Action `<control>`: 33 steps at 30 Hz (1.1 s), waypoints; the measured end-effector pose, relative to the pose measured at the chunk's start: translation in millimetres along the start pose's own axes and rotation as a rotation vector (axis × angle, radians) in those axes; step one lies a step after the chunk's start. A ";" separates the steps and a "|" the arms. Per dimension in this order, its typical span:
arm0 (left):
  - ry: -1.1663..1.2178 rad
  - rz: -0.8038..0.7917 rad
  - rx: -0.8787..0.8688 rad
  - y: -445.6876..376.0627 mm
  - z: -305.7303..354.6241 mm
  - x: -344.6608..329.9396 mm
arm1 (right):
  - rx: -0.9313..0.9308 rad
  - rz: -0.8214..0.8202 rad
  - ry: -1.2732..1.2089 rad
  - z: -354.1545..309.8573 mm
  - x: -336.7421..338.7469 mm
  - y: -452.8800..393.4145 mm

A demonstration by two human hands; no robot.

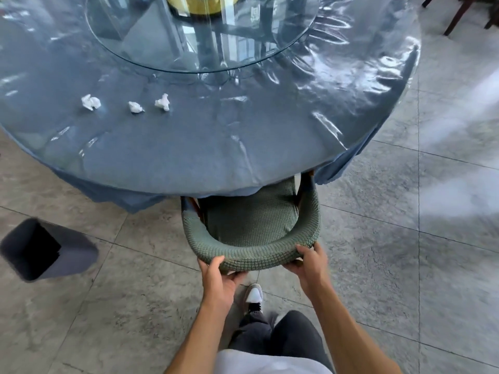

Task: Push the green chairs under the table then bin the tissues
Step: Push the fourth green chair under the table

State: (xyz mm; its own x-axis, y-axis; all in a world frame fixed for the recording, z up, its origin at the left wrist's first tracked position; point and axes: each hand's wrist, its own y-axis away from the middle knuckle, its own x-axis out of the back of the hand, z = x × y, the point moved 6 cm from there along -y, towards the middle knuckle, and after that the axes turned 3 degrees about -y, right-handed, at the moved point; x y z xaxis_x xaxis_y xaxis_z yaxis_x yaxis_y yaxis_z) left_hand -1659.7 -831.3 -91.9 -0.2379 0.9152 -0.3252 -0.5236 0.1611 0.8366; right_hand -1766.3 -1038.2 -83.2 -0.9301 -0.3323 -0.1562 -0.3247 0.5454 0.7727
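A green chair (251,220) with a quilted cover stands at the near edge of the round table (216,157); the front of its seat is under the blue tablecloth. My left hand (220,276) grips the left part of the curved backrest, thumb on top. My right hand (307,261) grips the right part of the same backrest. Three crumpled white tissues lie on the table to the left: one (90,102), a second (135,107) and a third (162,102). A dark grey bin (46,249) stands open on the floor at the left.
A glass turntable (199,49) with a gold object on it sits in the table's middle. Dark wooden chair legs (459,14) show at the top right. My shoe (253,295) and legs are just behind the chair. Grey tiled floor (405,265) surrounds the table.
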 end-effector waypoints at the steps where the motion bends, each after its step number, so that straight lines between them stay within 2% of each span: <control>1: 0.006 0.005 0.006 -3.9 2.4 -3.1 | 0.007 -0.003 0.005 -4.0 -3.7 -3.1; 13: 0.094 0.022 -0.022 -37.5 21.5 -70.7 | 0.028 -0.065 0.081 -71.7 -46.2 -55.6; 21: 0.124 0.092 -0.046 -57.4 30.6 -115.6 | 0.022 -0.128 0.149 -111.7 -67.1 -94.8; 33: 0.115 0.149 -0.096 -68.8 51.6 -150.6 | 0.019 -0.150 0.202 -137.8 -91.6 -121.4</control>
State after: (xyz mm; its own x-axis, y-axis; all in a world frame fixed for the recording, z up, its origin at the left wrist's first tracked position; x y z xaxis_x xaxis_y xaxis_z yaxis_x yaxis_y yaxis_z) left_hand -1545.6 -961.2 -77.7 -0.4073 0.8773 -0.2539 -0.5496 -0.0135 0.8353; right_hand -1618.0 -1180.0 -77.9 -0.8185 -0.5569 -0.1408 -0.4618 0.4922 0.7379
